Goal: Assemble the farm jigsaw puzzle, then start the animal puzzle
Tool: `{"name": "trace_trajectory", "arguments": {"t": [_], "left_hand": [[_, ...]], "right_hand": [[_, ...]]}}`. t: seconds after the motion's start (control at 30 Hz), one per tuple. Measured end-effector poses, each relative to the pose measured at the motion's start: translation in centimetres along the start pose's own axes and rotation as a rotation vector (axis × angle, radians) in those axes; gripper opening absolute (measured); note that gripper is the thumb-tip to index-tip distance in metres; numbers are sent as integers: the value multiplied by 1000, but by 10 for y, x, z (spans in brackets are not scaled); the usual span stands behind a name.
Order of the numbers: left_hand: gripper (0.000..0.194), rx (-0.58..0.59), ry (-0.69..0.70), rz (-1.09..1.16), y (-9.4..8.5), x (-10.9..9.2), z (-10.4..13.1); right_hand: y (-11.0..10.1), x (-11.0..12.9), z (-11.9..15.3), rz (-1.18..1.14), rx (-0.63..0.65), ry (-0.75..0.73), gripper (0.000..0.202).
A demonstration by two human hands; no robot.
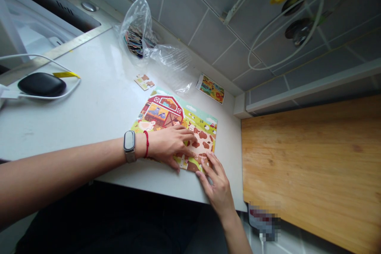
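Note:
A farm-themed jigsaw puzzle [202, 135] with a red barn and a brown-spotted cow lies flat on the white counter [98, 111]. My left hand [171, 143], with a grey band watch and a red string bracelet at the wrist, lies over its lower middle, fingers spread on the picture and covering part of it. At the puzzle's lower right corner, my right hand [217, 178] rests its fingertips on the edge, fingers stretched out. A loose puzzle piece [145, 81] with brown patches lies just beyond the puzzle's upper left side.
A clear plastic bag [139, 20] with a stack of colourful pieces stands near the tiled wall. A small picture card [210, 88] lies by the wall. At left are a black rounded device [41, 85] and white cable; at right, a wooden board [312, 158]. Cables hang above.

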State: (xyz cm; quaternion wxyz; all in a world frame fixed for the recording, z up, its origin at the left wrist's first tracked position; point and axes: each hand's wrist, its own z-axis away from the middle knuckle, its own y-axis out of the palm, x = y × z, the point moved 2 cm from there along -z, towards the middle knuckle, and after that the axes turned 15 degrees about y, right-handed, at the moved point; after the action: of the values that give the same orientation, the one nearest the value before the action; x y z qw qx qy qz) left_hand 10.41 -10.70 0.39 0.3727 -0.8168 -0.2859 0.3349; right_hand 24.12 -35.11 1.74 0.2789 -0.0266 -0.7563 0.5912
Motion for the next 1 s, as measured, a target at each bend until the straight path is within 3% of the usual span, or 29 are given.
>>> {"name": "trace_trajectory", "arguments": {"t": [0.7,1.0], "left_hand": [[60,-11,0,17,2,-2,-1],[21,-60,-70,-18,12,-3,-4]], "right_hand": [[4,5,3,8,-21,-23,51],[6,10,3,-70,-17,-5,39]]}}
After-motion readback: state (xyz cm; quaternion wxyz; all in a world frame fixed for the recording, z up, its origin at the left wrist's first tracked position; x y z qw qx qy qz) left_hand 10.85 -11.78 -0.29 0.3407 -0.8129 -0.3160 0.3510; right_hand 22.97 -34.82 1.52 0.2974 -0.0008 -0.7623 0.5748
